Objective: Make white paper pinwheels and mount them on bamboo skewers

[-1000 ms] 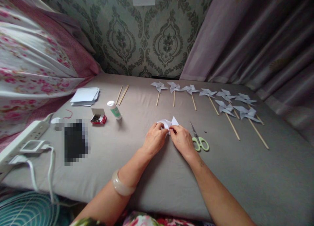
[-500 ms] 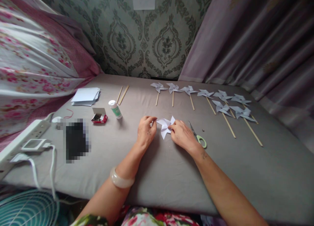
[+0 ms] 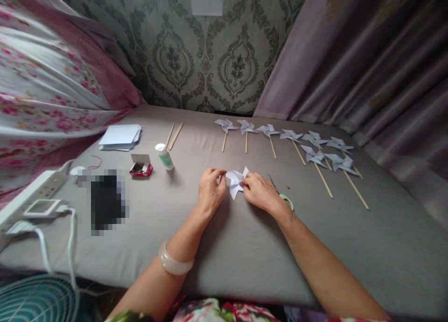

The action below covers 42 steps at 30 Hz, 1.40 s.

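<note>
A white paper pinwheel with pointed folded blades is held just above the grey cloth in front of me. My right hand pinches it at its centre from the right. At its left blade, my left hand has thumb and forefinger pressed together; whether a small thing or the blade's tip is between them I cannot make out. Scissors with green handles lie partly hidden behind my right hand. A tiny dark bit rests beside them.
Several finished pinwheels on sticks lie at the back right. To the left are a glue bottle, a small red box of metal bits, loose sticks, stacked paper, a blurred dark object and a power strip.
Both hands were together over the paper. My left hand drew away to the left, then came back slightly toward the left blade, while my right hand keeps pinching the pinwheel's centre.
</note>
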{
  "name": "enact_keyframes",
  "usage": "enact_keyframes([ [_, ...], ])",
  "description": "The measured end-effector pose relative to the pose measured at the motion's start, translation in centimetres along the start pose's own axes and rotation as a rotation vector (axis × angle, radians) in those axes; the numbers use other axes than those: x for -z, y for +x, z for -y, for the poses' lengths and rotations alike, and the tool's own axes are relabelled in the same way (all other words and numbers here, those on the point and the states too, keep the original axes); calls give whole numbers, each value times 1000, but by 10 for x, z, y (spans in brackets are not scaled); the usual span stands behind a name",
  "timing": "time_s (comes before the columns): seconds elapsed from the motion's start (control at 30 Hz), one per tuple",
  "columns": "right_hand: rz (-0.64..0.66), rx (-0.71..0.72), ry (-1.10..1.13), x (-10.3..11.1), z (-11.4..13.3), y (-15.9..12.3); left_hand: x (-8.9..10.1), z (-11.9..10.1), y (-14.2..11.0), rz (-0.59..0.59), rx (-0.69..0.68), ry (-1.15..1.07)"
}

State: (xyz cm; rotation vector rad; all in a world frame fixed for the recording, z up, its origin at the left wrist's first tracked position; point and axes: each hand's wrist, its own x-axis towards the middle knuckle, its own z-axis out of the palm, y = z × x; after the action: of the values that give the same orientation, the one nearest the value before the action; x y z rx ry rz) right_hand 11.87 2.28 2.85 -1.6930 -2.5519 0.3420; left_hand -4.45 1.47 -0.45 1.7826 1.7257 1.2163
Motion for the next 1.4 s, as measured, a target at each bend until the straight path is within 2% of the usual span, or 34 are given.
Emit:
enact_keyframes([
  [0.3, 41, -28, 11, 4, -5, 5, -5, 1, -2, 22, -72, 22],
  [0.67, -52, -17, 191, -5, -19, 7, -7, 1, -4, 70, -95, 72],
  [0.93, -207, -96, 447, -13, -38, 7, -4, -6, -9, 133, 21, 272],
  [1.07, -289, -138, 477, -11, -47, -1, -4, -9, -11, 178, 46, 353],
  [1.2, -314, -157, 472, -9, -51, -9, -5, -12, -12, 227, 64, 398],
  [1.4, -316, -176, 496, -5, -50, -14, -7, -8, -7, 219, 79, 387],
])
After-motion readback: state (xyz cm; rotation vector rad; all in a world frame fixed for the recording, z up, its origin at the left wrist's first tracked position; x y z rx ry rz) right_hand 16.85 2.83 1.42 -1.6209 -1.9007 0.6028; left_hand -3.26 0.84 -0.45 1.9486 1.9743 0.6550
